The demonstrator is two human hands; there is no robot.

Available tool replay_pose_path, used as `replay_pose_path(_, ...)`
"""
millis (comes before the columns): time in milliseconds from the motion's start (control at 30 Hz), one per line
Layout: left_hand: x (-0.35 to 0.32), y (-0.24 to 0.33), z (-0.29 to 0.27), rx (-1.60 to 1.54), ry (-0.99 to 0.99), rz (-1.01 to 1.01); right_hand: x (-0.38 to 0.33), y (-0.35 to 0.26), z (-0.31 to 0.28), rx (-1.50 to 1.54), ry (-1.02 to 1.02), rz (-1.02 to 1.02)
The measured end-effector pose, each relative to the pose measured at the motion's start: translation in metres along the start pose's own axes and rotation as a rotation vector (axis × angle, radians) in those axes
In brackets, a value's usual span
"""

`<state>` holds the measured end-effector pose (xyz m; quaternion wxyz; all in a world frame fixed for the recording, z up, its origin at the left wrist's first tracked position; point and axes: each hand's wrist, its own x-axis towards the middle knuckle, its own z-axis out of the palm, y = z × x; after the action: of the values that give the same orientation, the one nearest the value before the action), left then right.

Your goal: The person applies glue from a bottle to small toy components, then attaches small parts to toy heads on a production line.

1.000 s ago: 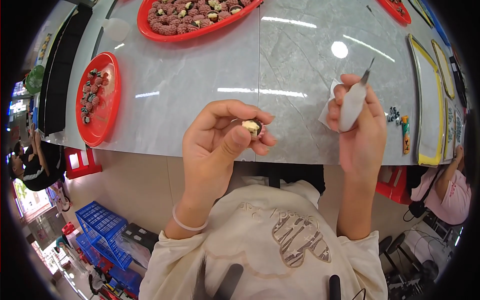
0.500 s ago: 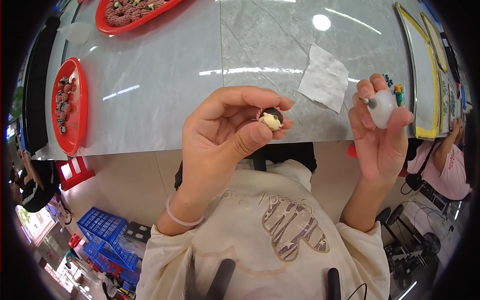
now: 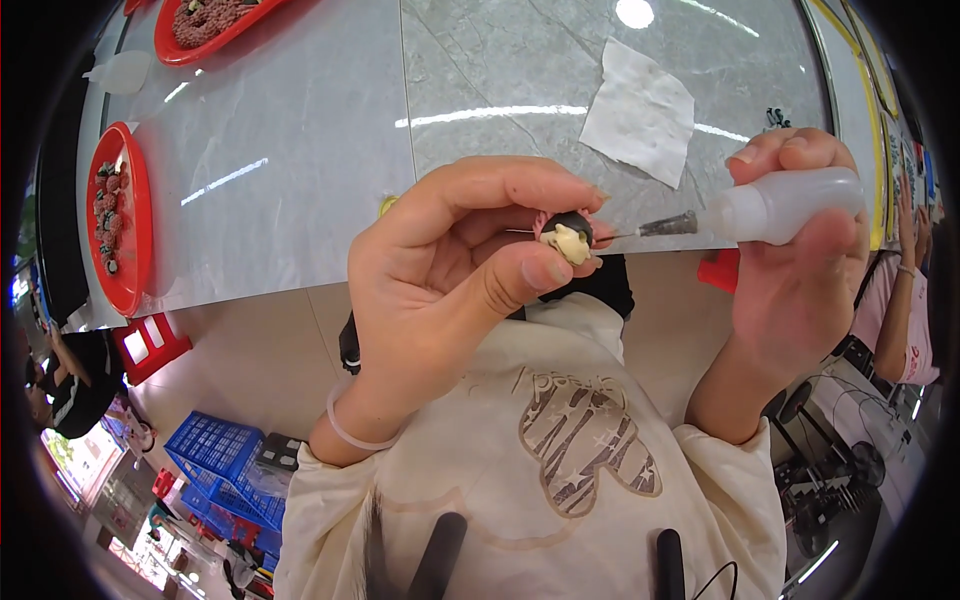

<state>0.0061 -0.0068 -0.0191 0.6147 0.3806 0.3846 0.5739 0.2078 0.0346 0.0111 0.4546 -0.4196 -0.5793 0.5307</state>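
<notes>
Pinched between the thumb and fingertips of my left hand [image 3: 425, 275] is a tiny figurine piece [image 3: 568, 240], with a cream face side, a dark top and pink edging. My right hand [image 3: 795, 290] grips a translucent white squeeze bottle [image 3: 790, 205], held sideways with its dark nozzle and thin metal needle aimed left. The needle's end comes right up beside the piece, by my left fingertips; whether it touches cannot be made out. Both hands are raised over the near edge of the grey table [image 3: 300, 230].
A creased white sheet [image 3: 640, 115] lies beyond my hands. Red trays [image 3: 142, 240] with pink and dark pieces stand at the left and far left, near another translucent bottle [image 3: 122, 73]. Small dark-green pieces [image 3: 776, 118] sit behind my right hand. Another person's arm [image 3: 898, 310] shows at far right.
The bottle has swung from pointing toward me to lying sideways, its needle now at the figurine piece. My left hand keeps its pinch, and the whole view has shifted slightly.
</notes>
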Motion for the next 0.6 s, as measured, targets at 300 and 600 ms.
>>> replay_pose_path(300, 0.002, -0.003, -0.002, 0.064, -0.040, 0.059, -0.004, -0.010, 0.005, -0.343, -0.017, -0.277)
replay_pose_path(600, 0.001, -0.007, -0.001, 0.059, -0.086, 0.080, -0.008, -0.007, -0.014, -0.312, -0.057, -0.427)
